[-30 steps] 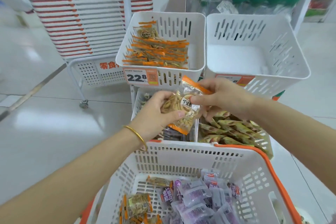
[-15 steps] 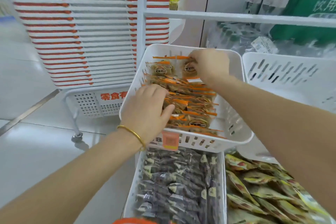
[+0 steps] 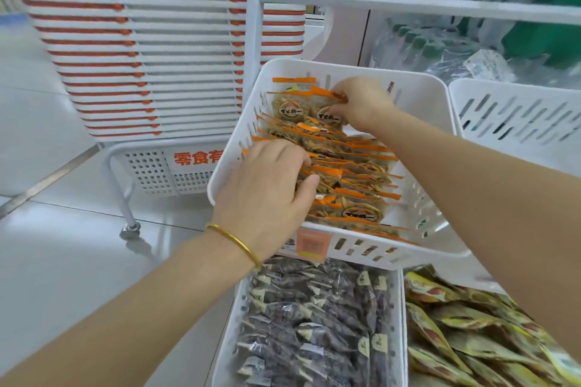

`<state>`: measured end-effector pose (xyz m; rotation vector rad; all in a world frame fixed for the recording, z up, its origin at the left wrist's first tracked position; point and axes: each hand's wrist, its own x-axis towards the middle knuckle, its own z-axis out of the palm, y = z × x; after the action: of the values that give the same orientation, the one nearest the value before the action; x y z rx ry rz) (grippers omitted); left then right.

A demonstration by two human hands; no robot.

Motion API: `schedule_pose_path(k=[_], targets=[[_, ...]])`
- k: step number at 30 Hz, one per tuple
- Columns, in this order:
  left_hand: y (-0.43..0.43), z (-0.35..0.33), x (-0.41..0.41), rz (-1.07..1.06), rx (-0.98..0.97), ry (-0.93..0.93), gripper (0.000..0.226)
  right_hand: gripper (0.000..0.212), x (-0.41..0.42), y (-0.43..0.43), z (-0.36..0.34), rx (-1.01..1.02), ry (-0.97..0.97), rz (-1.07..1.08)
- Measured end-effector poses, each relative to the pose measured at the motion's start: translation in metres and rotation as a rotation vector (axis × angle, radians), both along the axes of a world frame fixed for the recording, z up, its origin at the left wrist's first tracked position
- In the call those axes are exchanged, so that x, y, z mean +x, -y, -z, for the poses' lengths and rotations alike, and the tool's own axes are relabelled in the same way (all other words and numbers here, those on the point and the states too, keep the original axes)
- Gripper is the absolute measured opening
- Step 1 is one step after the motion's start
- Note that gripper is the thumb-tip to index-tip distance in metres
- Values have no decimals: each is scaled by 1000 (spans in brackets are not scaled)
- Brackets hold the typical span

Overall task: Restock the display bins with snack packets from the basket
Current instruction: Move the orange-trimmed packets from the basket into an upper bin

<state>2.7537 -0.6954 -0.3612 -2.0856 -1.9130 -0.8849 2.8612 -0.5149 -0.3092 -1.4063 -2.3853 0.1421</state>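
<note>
Both hands are in the white slotted plastic bin (image 3: 371,70), among the clear snack packets with orange sealed edges (image 3: 355,173).
- Left hand (image 3: 267,188): fingers curled, thumb and fingertips pinching into the front part of the row.
- Right hand (image 3: 361,102): fingers curled down over the rearmost packets, gripping one by its top edge.
- The basket is not in view.

Risks (my judgement):
- The packets stand on edge and lean. If the left thumb lets go first, the stretch between the two sets of fingers could fan forward toward the low front wall.
- The bin tilts toward me, which would help them slide.
- The orange edges just beside the left fingertips lie close to the side slots and may snag there.
- A hard pinch could crack the contents.

Writing:
- Round label just under the right fingers: four dark characters. I read 百里挑一, but I am not certain.
- Orange price tag (image 3: 311,245) below the left wrist: blurred and unreadable.
- Red 零食有 (image 3: 198,158) left of the left knuckles: the rest is cut off by the bin.
</note>
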Motion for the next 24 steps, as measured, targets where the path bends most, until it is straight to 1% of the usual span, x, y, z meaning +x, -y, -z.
schedule_pose_path(k=[3, 6, 8, 10, 11, 14, 16, 18, 20, 22, 24], targets=[[0, -1, 0, 14, -1, 14, 24, 26, -4, 0, -1, -47, 114, 10], [1, -3, -1, 7, -15, 21, 23, 46, 6, 9, -14, -139, 91, 1], [7, -7, -2, -12, -4, -5, 27, 54, 22, 25, -24, -107, 60, 27], [23, -15, -1, -28, 32, -3, 33, 47, 44, 55, -32, -4, 13, 40], [36, -19, 1, -30, 48, 11, 33, 43, 56, 75, -33, 24, -44, 25], [89, -22, 10, -9, 30, 36, 29, 36, 89, 157, -23, -25, -225, -62], [134, -11, 19, 16, -68, 43, 32, 31, 106, 219, -4, -88, -288, -142], [181, 5, 26, 43, -238, 45, 39, 28, 116, 273, 25, -225, -302, -229], [226, 26, 31, 73, -404, 41, 39, 26, 119, 313, 65, -377, -214, -270], [266, 45, 34, 87, -529, 52, 33, 24, 121, 339, 113, -536, -138, -263], [300, 59, 38, 98, -620, 120, 29, 22, 123, 358, 163, -661, -100, -236]])
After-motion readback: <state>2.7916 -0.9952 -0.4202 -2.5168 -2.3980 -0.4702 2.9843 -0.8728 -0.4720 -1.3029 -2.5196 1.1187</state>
